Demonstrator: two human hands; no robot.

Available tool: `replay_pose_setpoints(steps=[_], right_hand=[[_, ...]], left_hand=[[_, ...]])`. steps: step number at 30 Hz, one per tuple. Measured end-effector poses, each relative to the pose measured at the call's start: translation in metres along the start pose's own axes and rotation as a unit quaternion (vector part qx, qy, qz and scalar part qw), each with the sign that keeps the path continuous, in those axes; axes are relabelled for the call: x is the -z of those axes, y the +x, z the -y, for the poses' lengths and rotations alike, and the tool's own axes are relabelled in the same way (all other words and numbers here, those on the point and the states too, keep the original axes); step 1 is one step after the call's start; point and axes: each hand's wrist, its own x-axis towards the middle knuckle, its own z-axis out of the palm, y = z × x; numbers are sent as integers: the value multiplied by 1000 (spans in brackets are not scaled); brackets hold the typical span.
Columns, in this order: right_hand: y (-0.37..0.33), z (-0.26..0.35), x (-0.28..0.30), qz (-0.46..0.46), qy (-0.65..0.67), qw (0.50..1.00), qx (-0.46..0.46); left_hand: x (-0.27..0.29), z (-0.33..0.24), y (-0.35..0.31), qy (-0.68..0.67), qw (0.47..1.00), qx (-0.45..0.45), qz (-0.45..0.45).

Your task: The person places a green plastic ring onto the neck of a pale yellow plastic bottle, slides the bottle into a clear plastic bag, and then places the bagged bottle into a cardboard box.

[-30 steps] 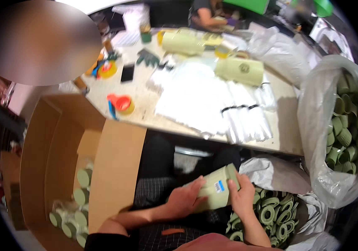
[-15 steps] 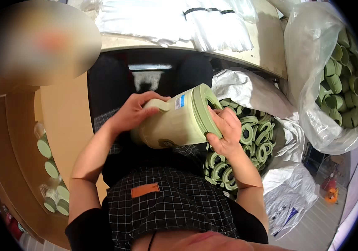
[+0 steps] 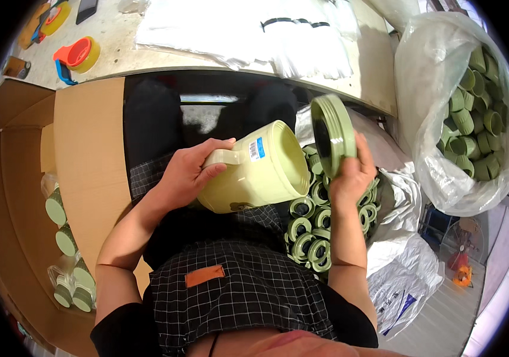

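A pale yellow-green jug [image 3: 248, 172] lies tilted over my lap, its open mouth toward the right and a small blue-and-white label near its handle. My left hand [image 3: 193, 169] is closed around that handle. To the right of the mouth, apart from it, my right hand [image 3: 352, 175] holds a green ring-shaped lid [image 3: 340, 131] by its edge. The lid stands nearly on edge with its dark underside facing the jug. Below my right hand sits a sack full of similar green lids [image 3: 320, 250].
On my left stands a cardboard box [image 3: 91, 166] with bagged green-topped pieces [image 3: 55, 208]. A clear bag of green cups [image 3: 468, 119] is at the right. The table [image 3: 123, 50] ahead carries clear plastic bags [image 3: 207, 27] and a tape dispenser [image 3: 79, 55]. A silvery sack [image 3: 406, 268] lies lower right.
The lid has come off the jug and moved right and up in my right hand, baring the jug's mouth. My left hand stays at the handle.
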Motion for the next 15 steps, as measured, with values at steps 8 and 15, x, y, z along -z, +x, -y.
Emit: replay_pose_setpoints(steps=[8, 15], right_hand=[[-18, -11, -16, 172, -54, 967, 179], [-18, -10, -12, 199, -40, 958, 201]], left_hand=[[7, 5, -5, -58, 998, -11, 2], [8, 8, -5, -68, 997, -7, 27]])
